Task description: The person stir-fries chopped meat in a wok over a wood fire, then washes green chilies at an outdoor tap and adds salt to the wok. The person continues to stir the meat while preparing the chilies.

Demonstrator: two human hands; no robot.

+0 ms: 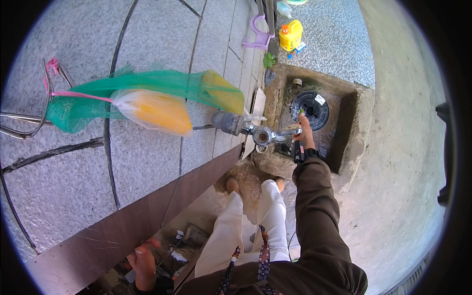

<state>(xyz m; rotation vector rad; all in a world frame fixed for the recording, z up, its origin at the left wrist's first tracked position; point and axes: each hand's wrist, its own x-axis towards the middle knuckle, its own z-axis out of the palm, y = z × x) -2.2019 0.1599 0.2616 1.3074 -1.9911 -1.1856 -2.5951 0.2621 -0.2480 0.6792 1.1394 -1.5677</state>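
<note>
My right hand [305, 134] is at the outer end of a metal water tap [261, 136], over a concrete sink basin [356, 136]. The tap's end covers part of the palm, so the grip is unclear. A small green piece [301, 111] shows at the fingertip. Under this hand, a round black plastic disc [320, 116] with a white sticker rests in the basin. My left hand [144, 262] is low by the bottom edge of a brown panel [110, 221], thumb and fingers apart, with nothing visible in it.
On the tiled wall [155, 44], green netting [147, 79] and a white net with a yellow-orange block [158, 112] hang from a metal hook [46, 110]. A purple plastic holder [261, 38] and a yellow jug [291, 35] stand beyond the basin. Clutter [184, 243] lies beside my legs.
</note>
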